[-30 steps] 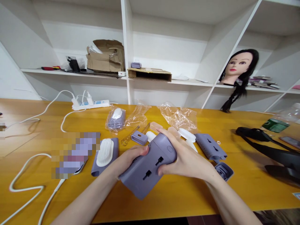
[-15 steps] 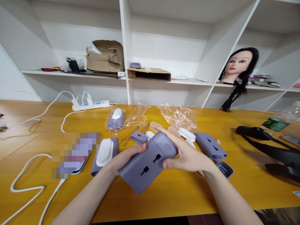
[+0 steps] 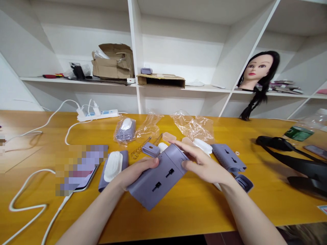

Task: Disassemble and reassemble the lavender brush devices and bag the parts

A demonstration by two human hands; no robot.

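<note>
Gripping purple housing (image 3: 156, 177) in left hand (image 3: 138, 170), touching capped end (image 3: 175, 154) with spread fingers of right hand (image 3: 205, 166), over table (image 3: 178, 217)

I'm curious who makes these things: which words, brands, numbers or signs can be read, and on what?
No text is readable.
Green bottle label: too blurred.
Phone screen: pixelated.
Power strip markings: too small.
Sticker at far right: too small.
Held purple casing: no lettering visible.

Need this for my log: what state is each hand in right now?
Left hand: closed on the side of the purple case, holding it.
Right hand: curved at the case's capped end; whether it grips cannot be told.
</note>
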